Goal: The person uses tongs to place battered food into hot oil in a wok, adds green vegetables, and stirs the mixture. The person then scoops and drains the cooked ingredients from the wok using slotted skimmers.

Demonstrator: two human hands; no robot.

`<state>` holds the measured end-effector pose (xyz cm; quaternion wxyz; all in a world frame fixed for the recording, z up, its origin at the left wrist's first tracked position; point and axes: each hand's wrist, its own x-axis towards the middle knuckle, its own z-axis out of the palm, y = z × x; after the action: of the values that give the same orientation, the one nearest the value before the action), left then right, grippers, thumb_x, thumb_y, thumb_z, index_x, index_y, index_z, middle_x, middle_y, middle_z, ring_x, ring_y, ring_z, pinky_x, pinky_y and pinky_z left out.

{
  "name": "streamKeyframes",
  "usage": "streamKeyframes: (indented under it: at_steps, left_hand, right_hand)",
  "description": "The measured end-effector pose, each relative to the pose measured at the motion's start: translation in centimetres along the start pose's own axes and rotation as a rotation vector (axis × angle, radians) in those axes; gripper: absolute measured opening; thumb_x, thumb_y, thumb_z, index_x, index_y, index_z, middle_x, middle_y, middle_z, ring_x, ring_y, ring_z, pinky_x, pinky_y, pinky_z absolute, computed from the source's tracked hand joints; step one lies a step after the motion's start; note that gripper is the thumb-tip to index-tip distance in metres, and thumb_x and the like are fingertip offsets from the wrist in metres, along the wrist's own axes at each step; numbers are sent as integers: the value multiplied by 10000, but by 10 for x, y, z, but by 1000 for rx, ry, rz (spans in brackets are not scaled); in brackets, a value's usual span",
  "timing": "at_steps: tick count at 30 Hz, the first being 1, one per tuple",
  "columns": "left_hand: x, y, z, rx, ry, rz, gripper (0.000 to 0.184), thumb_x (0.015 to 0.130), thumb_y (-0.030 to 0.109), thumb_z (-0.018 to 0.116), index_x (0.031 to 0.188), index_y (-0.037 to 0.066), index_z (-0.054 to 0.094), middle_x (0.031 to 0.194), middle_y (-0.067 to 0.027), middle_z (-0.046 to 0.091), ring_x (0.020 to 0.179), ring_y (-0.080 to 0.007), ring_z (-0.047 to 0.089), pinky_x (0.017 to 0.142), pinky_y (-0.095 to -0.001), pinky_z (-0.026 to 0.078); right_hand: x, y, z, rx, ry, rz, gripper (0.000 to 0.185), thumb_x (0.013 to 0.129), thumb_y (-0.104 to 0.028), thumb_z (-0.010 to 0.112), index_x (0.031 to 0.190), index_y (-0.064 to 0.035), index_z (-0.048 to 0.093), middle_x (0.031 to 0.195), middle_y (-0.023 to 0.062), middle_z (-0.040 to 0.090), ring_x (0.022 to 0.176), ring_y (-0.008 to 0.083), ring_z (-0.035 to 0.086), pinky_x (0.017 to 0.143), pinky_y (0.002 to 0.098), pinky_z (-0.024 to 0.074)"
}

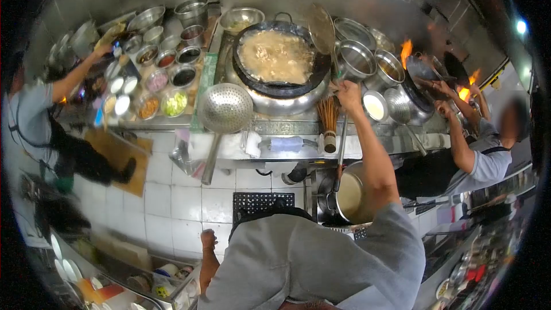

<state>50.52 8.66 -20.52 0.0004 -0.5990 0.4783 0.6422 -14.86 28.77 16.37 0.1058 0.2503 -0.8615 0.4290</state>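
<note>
My right hand (348, 96) is closed around a long metal handle at the right of the wok. The handle appears to belong to a round, flat skimmer (321, 27), raised at the wok's right rim; my fingers partly hide the join. Pale, bubbling liquid with pieces of food (275, 54) fills the black wok (248, 78). Beside my hand, a bamboo brush (329, 120) stands on the counter edge. My left hand (208, 239) hangs low by my side, curled into a fist, with nothing visible in it.
A perforated strainer (225, 108) rests left of the wok, its handle jutting past the counter. Ingredient bowls (156, 82) fill the left counter. A pot (351, 195) stands below my right arm. Co-workers (479, 155) stand at both sides; flames (406, 53) rise at right.
</note>
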Motion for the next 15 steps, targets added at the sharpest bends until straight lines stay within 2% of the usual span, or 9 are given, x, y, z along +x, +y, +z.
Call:
streamKeyframes:
  at_steps: [2, 3, 5, 6, 9, 10, 13, 15]
  left_hand:
    - [-14, -6, -1, -195, 6, 18, 125, 803, 181, 504, 825, 83, 579, 628, -31, 502, 502, -141, 512, 385, -289, 446]
    - [-17, -9, -3, -225, 17, 3, 122, 803, 181, 504, 824, 85, 577, 632, -31, 501, 502, -143, 510, 386, -291, 447]
    - [-22, -13, -7, -187, 32, -50, 117, 804, 182, 505, 823, 87, 571, 640, -32, 500, 503, -147, 507, 390, -294, 447]
    - [-25, -14, -6, -171, 31, -70, 115, 804, 182, 505, 823, 88, 568, 645, -33, 499, 504, -149, 506, 392, -296, 447]
    - [-19, -22, -8, -145, 13, -99, 107, 806, 183, 505, 822, 92, 559, 657, -35, 498, 505, -155, 501, 398, -302, 447]
    - [-19, -21, -8, -142, 5, -105, 105, 806, 184, 505, 821, 94, 556, 661, -35, 497, 506, -157, 499, 400, -303, 447]
    - [-17, -1, -3, -155, 10, -103, 98, 807, 185, 505, 820, 98, 548, 674, -37, 495, 507, -163, 495, 406, -309, 448]
    - [-18, 20, 5, -174, 47, -83, 94, 808, 186, 505, 819, 100, 542, 682, -38, 494, 509, -167, 492, 410, -312, 448]
  right_hand:
    - [-6, -20, -11, 97, -224, 359, 125, 864, -108, 508, 861, 2, 568, 639, 74, 549, 444, 163, 496, 349, 323, 356]
    - [-9, -21, -13, 100, -225, 353, 125, 864, -108, 508, 861, 2, 568, 639, 74, 549, 444, 163, 496, 349, 323, 356]
    - [-17, -18, -20, 654, -565, 758, 106, 902, -113, 471, 924, -27, 529, 634, 27, 494, 393, 107, 391, 307, 268, 301]
    - [-18, -21, -19, 655, -567, 758, 106, 902, -113, 471, 924, -27, 529, 634, 27, 494, 393, 107, 391, 307, 268, 301]
    - [-22, -29, -10, 960, -670, 935, 67, 937, -100, 431, 980, -51, 449, 608, -28, 428, 370, 27, 292, 274, 182, 193]
    - [-21, -27, -5, 967, -659, 938, 67, 937, -100, 431, 980, -51, 449, 608, -28, 428, 370, 27, 292, 274, 182, 193]
    - [-19, -8, 13, 1317, -740, 928, 159, 936, -81, 413, 1047, -5, 497, 607, -27, 434, 346, 19, 289, 250, 188, 188]
    - [-34, -2, 18, 1367, -681, 894, 158, 927, -68, 418, 1049, -8, 500, 612, -27, 439, 346, 19, 290, 250, 185, 192]
